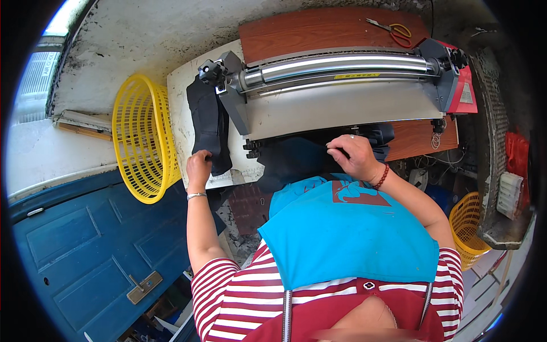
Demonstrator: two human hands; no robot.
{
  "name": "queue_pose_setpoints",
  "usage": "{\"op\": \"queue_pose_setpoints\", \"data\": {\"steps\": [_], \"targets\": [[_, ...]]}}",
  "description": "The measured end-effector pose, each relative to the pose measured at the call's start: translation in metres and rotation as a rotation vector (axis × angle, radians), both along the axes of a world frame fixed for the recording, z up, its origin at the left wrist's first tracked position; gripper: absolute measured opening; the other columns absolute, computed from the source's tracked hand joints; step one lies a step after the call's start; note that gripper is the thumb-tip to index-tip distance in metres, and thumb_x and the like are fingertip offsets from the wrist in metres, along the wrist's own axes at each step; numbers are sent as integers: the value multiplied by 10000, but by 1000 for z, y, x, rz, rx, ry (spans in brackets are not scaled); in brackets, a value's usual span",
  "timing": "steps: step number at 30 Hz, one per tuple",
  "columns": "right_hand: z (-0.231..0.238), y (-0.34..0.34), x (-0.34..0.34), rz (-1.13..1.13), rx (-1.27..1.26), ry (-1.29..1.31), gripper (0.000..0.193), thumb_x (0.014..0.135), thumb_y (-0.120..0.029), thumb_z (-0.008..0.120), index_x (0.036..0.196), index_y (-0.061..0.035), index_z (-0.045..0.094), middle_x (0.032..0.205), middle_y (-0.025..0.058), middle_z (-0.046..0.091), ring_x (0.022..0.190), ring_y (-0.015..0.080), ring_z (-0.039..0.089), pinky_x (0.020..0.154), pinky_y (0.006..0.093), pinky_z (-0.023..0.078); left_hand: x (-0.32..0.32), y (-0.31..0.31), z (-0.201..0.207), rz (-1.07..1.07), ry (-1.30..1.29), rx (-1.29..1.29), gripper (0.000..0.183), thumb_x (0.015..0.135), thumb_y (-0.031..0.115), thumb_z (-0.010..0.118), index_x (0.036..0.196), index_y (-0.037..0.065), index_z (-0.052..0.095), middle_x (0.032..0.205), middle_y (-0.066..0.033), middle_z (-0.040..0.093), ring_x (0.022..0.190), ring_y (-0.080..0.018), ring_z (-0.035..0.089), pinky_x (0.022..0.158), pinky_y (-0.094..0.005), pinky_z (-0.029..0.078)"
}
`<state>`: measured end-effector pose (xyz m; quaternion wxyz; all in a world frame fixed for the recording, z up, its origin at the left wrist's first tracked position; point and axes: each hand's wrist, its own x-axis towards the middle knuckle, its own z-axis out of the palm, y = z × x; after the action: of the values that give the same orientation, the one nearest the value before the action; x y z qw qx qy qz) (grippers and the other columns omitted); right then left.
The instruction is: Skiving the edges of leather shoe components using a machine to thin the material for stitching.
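At the table's left end lies a pile of dark, flat, sheet-like pieces [208, 117], soft-looking like leather or cloth. My left hand [199, 169] is closed at the pile's near edge, its fingertips pinching the dark material. A larger dark sheet [290, 162] hangs in front of the roller machine [342, 68], close against my blue apron [342, 233]. My right hand [354, 156] pinches at the right part of this sheet, thumb against the bent fingers. Exactly how much material sits between those fingertips is partly hidden.
Scissors with red and yellow handles [393, 32] lie on the brown board [319, 28] behind the machine. Left of the table stands a yellow basket [145, 139], near a blue door [85, 251]. Another yellow basket [468, 228] and loose cables [450, 158] are at the right.
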<state>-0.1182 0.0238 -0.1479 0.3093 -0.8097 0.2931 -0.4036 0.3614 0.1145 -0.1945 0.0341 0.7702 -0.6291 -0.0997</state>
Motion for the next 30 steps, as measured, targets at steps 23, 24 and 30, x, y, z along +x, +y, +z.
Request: {"op": "queue_pose_setpoints", "data": {"steps": [23, 24, 30], "targets": [[18, -90, -10, -408, 522, 75, 144, 948, -124, 679, 1024, -3, 695, 869, 121, 735, 778, 217, 697, 723, 334, 540, -263, -304, 81, -392, 253, 215, 567, 943, 488, 543, 1076, -23, 748, 1113, -259, 722, 1024, -384, 695, 917, -427, 517], [16, -89, -13, -435, 415, 135, 137, 936, -126, 685, 1018, -17, 696, 889, 136, 737, 796, 264, 707, 729, 359, 547, -268, -314, 82, -446, 215, 238, 581, 924, 505, 553, 1064, -22, 754, 1119, -265, 721, 1035, -383, 697, 926, -411, 520], [32, -51, -23, -374, -283, 424, 134, 870, -131, 746, 987, -90, 694, 932, 76, 691, 817, 296, 695, 676, 404, 553, -244, -354, 72, -257, 592, 190, 223, 828, 171, 760, 945, -17, 739, 756, -107, 668, 698, -222, 599, 650, -378, 502]]}}
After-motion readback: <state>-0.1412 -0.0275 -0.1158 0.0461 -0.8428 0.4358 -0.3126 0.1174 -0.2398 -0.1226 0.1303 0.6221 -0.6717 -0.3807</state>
